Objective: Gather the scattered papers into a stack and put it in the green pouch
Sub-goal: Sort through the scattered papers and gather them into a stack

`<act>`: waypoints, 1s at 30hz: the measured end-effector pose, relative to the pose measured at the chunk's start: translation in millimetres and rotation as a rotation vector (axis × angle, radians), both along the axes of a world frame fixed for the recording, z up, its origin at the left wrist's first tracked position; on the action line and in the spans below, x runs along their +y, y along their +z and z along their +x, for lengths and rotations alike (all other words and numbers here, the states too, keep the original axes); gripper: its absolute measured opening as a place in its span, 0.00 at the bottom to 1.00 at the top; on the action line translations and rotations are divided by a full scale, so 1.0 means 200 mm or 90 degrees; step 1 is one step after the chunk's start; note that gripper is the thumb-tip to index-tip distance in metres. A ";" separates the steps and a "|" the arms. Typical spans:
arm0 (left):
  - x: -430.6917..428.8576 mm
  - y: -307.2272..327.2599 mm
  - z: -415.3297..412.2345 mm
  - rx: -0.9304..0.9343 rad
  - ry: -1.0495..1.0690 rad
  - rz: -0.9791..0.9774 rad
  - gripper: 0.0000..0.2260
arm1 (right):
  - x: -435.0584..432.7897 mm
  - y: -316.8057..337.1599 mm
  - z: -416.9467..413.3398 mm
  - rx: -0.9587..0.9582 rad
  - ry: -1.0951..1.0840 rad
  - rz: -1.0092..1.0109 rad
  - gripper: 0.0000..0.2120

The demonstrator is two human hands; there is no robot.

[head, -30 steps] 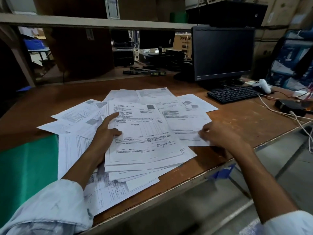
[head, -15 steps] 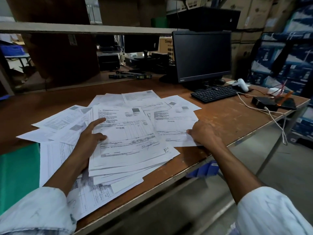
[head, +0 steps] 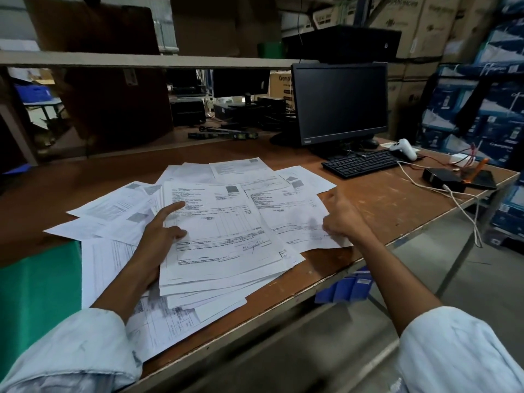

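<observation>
- Papers [head: 221, 231] fanned on desk [head: 382, 205]; top sheet's long axis runs away, header far.
- Left hand [head: 160, 236] grips stack's left edge, thumb and forefinger on top, rest hidden.
- Right hand [head: 344, 219] curled on right sheet; grip blurred, cannot tell.
- Green pouch [head: 37, 293] at left, cut off by frame.

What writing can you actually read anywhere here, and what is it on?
"Cromp": on the cardboard box behind the monitor; the rest is hidden.
"Crompton": on a blue carton at the right.
Papers: print too small and blurred to read.
Monitor badge: too small to read.
</observation>
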State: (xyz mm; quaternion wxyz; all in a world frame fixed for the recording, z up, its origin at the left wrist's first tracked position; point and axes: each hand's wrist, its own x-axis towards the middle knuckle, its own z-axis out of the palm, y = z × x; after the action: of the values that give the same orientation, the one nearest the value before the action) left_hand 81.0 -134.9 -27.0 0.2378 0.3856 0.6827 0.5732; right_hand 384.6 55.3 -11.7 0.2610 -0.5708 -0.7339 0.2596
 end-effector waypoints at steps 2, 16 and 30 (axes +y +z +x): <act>0.01 -0.01 -0.01 0.003 -0.001 0.002 0.25 | 0.01 0.03 -0.01 0.027 0.009 -0.058 0.24; -0.02 -0.03 -0.01 -0.034 -0.017 -0.005 0.24 | -0.06 0.41 0.08 0.170 0.124 0.186 0.19; 0.01 0.00 0.02 -0.147 0.054 0.029 0.16 | -0.18 0.11 -0.32 0.184 0.236 -0.044 0.10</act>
State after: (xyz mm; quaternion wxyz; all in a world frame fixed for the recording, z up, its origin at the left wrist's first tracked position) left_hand 84.7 -133.0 -27.5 0.2819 0.2931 0.6530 0.6389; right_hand 320.8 19.9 10.9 0.2915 -0.3917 -0.7720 0.4069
